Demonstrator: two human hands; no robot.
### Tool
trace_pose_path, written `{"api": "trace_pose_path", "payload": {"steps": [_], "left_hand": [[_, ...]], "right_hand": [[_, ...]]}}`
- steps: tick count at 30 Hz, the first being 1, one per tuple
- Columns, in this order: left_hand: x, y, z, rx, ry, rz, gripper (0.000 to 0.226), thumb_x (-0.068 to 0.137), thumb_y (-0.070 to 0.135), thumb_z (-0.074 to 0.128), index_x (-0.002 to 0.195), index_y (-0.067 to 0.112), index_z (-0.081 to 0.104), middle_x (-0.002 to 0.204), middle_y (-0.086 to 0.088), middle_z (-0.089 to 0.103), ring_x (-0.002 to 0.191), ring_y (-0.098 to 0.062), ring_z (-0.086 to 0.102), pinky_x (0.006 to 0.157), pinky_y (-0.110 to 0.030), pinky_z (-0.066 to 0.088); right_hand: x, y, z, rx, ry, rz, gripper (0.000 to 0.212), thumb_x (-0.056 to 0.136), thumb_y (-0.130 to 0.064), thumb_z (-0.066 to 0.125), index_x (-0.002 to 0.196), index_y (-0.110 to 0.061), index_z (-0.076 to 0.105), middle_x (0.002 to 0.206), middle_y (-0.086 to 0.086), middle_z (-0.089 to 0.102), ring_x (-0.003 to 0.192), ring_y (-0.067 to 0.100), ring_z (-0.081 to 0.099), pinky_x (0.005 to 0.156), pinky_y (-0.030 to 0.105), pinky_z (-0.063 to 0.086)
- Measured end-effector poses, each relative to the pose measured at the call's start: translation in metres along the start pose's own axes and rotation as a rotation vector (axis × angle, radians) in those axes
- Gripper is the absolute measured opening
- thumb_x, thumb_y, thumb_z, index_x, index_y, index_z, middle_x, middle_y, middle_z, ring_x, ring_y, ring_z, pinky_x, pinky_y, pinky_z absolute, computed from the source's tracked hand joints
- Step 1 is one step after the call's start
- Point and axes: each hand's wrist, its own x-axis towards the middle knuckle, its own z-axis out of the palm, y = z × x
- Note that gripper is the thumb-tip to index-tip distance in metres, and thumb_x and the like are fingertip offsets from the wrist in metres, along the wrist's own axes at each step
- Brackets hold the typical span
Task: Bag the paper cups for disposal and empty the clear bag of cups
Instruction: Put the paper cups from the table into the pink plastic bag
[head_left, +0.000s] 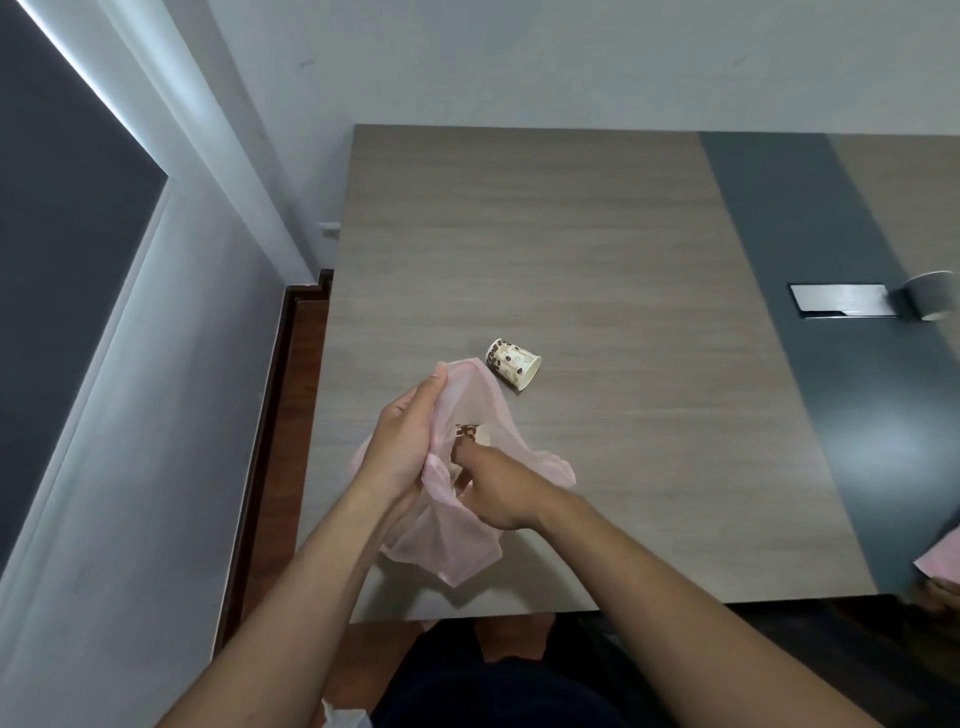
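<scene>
A thin pink plastic bag (457, 540) lies bunched over the table's near left part. My left hand (405, 447) grips the bag's edge and holds its mouth up. My right hand (493, 483) reaches into the opening, fingers curled round a brown-patterned paper cup (470, 434) that shows only partly through the plastic. A second paper cup (513, 364) with the same brown pattern lies on its side on the wooden table (597, 249), just beyond the bag and apart from both hands.
A dark strip crosses the table on the right with a metal socket plate (844, 300) and a grey roll (932, 294) beside it. A pink scrap (940, 558) shows at the right edge. Wall and floor lie left of the table.
</scene>
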Motion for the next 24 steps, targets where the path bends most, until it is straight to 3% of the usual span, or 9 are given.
{"api": "trace_pose_path", "payload": {"steps": [2,4,6,8,10,12,16,21,24], "left_hand": [[0.001,0.003,0.001,-0.017,-0.006,-0.005,0.044,0.109,0.047,0.068,0.123,0.008,0.084,0.121,-0.028,0.082,0.12,-0.045,0.078,0.105,-0.053,0.062],[0.004,0.004,0.0,-0.024,0.001,-0.001,0.045,0.109,0.047,0.068,0.124,0.008,0.084,0.12,-0.026,0.083,0.123,-0.045,0.076,0.111,-0.057,0.059],[0.008,0.004,-0.001,-0.02,0.005,-0.003,0.045,0.109,0.049,0.068,0.125,0.01,0.084,0.119,-0.023,0.084,0.121,-0.042,0.079,0.114,-0.06,0.059],[0.013,0.004,-0.005,-0.032,0.029,-0.002,0.043,0.108,0.05,0.068,0.125,0.013,0.084,0.118,-0.018,0.086,0.119,-0.037,0.081,0.115,-0.059,0.058],[0.018,0.006,-0.006,-0.039,0.069,0.019,0.043,0.108,0.05,0.068,0.126,0.014,0.084,0.118,-0.014,0.086,0.12,-0.034,0.08,0.116,-0.057,0.057],[0.022,0.008,-0.006,-0.062,0.103,0.058,0.042,0.11,0.048,0.066,0.124,0.014,0.085,0.118,-0.012,0.086,0.122,-0.036,0.079,0.116,-0.055,0.058],[0.03,0.011,-0.008,-0.116,0.142,0.123,0.039,0.11,0.049,0.066,0.11,0.016,0.087,0.103,-0.012,0.082,0.098,-0.03,0.077,0.094,-0.047,0.058],[0.042,0.011,-0.006,-0.072,0.132,0.132,0.037,0.11,0.048,0.066,0.103,0.019,0.088,0.096,-0.008,0.084,0.091,-0.021,0.078,0.091,-0.041,0.059],[0.049,0.011,-0.006,-0.039,0.122,0.124,0.039,0.11,0.05,0.066,0.103,0.019,0.089,0.102,-0.012,0.085,0.098,-0.026,0.078,0.097,-0.046,0.059]], "right_hand": [[0.002,-0.006,0.002,-0.046,-0.033,0.01,0.01,0.108,-0.017,0.057,0.114,-0.02,0.065,0.123,0.014,0.073,0.098,0.027,0.066,0.082,0.036,0.049],[0.005,-0.005,0.005,-0.099,-0.059,0.033,0.01,0.107,-0.011,0.056,0.109,-0.014,0.065,0.114,0.021,0.074,0.097,0.034,0.068,0.083,0.045,0.054],[0.007,-0.002,0.006,-0.113,-0.058,0.052,0.016,0.106,-0.007,0.056,0.12,-0.006,0.064,0.116,0.021,0.073,0.1,0.035,0.068,0.087,0.048,0.055],[0.008,0.001,0.0,-0.071,-0.033,0.05,0.022,0.108,-0.018,0.057,0.127,-0.013,0.066,0.119,0.013,0.075,0.101,0.029,0.069,0.089,0.044,0.055],[0.009,0.008,-0.01,0.002,0.003,0.037,0.032,0.102,-0.041,0.061,0.126,-0.023,0.071,0.117,-0.001,0.079,0.101,0.018,0.072,0.089,0.036,0.057],[0.011,0.017,-0.028,0.073,0.01,0.026,0.036,0.096,-0.054,0.067,0.119,-0.028,0.077,0.11,-0.01,0.081,0.096,0.01,0.075,0.09,0.031,0.059],[0.018,0.038,-0.078,0.311,0.081,0.081,0.021,0.106,-0.032,0.069,0.104,-0.014,0.081,0.098,0.0,0.085,0.078,0.017,0.079,0.083,0.032,0.061],[0.047,0.077,-0.118,0.387,0.273,0.206,0.027,0.109,-0.028,0.064,0.1,-0.009,0.08,0.094,0.009,0.083,0.069,0.02,0.072,0.073,0.032,0.057],[0.077,0.108,-0.125,0.251,0.348,0.321,0.022,0.103,-0.035,0.068,0.098,-0.016,0.077,0.094,0.003,0.082,0.078,0.02,0.075,0.082,0.04,0.061]]}}
